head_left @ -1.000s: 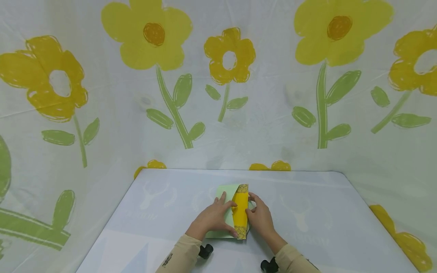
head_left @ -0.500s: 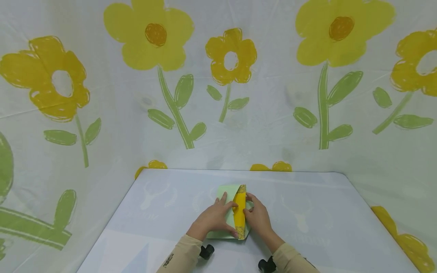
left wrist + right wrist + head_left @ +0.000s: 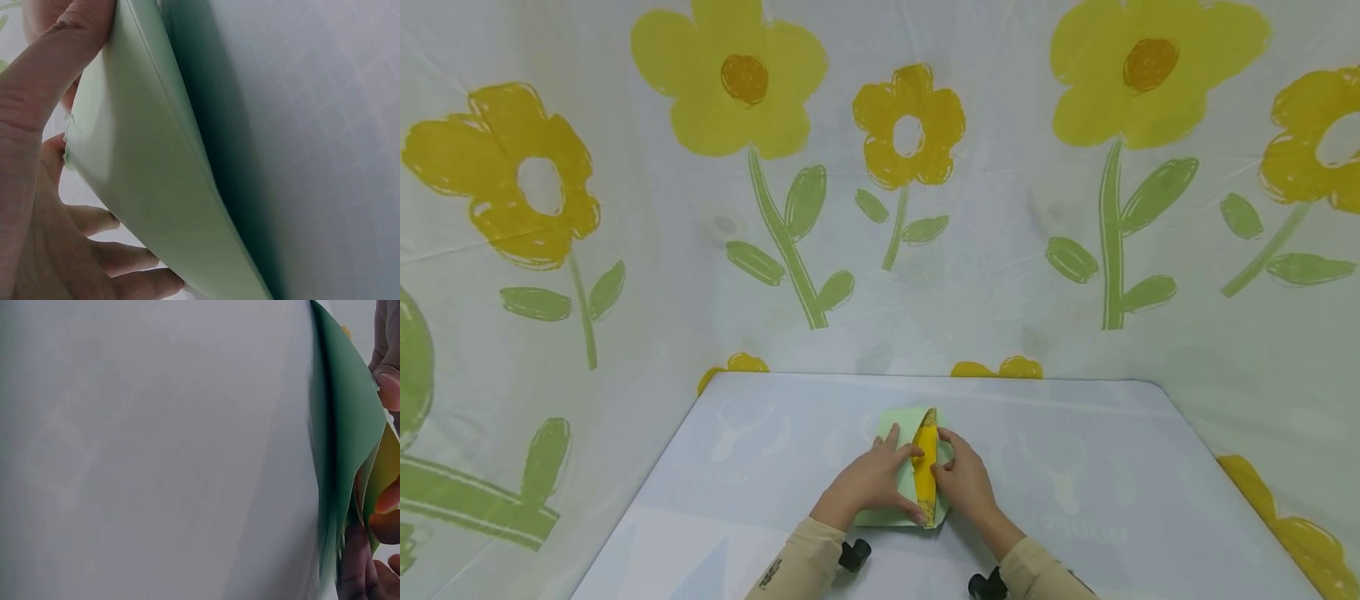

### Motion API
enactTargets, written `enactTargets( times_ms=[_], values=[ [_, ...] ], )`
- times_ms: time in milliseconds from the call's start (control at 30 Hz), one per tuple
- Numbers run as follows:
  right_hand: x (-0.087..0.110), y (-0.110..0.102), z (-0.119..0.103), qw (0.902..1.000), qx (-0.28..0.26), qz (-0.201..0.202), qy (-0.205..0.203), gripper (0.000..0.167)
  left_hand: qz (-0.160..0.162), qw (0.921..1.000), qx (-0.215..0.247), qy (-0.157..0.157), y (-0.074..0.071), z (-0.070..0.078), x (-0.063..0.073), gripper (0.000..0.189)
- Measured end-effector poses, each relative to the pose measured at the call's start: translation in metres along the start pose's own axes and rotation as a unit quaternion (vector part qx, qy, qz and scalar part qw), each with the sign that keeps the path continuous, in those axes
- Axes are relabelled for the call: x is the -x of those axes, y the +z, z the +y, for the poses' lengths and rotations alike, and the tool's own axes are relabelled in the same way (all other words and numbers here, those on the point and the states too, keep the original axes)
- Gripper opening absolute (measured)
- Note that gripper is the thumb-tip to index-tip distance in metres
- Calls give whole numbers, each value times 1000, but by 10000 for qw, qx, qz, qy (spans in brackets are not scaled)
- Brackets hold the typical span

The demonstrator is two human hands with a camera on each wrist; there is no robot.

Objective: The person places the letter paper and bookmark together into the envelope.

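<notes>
A pale green paper envelope [image 3: 897, 417] lies at the middle of the table, its flap lifted and slightly ragged along the edge. Between its sides shows a yellow card [image 3: 926, 458] with speckled gold ends. My left hand [image 3: 872, 479] holds the envelope's left flap, thumb near the front end and index fingertip at the flap's edge, other fingers spread over the paper. From the right, my right hand [image 3: 964, 473] pinches the long edge of the yellow card. In the right wrist view a green side [image 3: 353, 400] bulges upward, with the yellow card [image 3: 389, 465] behind it.
The pale table [image 3: 1075, 467] has faint printed patterns and rounded far corners. A cloth backdrop [image 3: 992, 275] with yellow flowers hangs around it. Black wrist cameras [image 3: 854, 554] sit at both cuffs, close over the table.
My right hand has moved slightly left with the card's edge. The visible yellow strip has narrowed, and more green shows on its right. The left hand stays nearly still.
</notes>
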State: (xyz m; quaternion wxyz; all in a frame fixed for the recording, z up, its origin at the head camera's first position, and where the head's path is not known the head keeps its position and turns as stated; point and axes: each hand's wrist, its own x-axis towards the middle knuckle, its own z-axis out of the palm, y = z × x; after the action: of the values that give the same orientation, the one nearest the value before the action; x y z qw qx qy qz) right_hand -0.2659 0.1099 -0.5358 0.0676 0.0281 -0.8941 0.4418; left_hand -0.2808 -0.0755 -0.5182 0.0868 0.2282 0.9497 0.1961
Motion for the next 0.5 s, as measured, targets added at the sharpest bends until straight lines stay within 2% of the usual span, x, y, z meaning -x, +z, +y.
enactTargets(
  times_ms=[300, 500],
  values=[
    [2, 0, 4, 9993, -143, -338, -114, 64, 14, 10000, -12, 36, 0, -3, 0, 100],
    [1, 3, 5, 9987, -193, -327, -354, 65, 52, 10000, 29, 70, 2, -2, -1, 98]
  ],
)
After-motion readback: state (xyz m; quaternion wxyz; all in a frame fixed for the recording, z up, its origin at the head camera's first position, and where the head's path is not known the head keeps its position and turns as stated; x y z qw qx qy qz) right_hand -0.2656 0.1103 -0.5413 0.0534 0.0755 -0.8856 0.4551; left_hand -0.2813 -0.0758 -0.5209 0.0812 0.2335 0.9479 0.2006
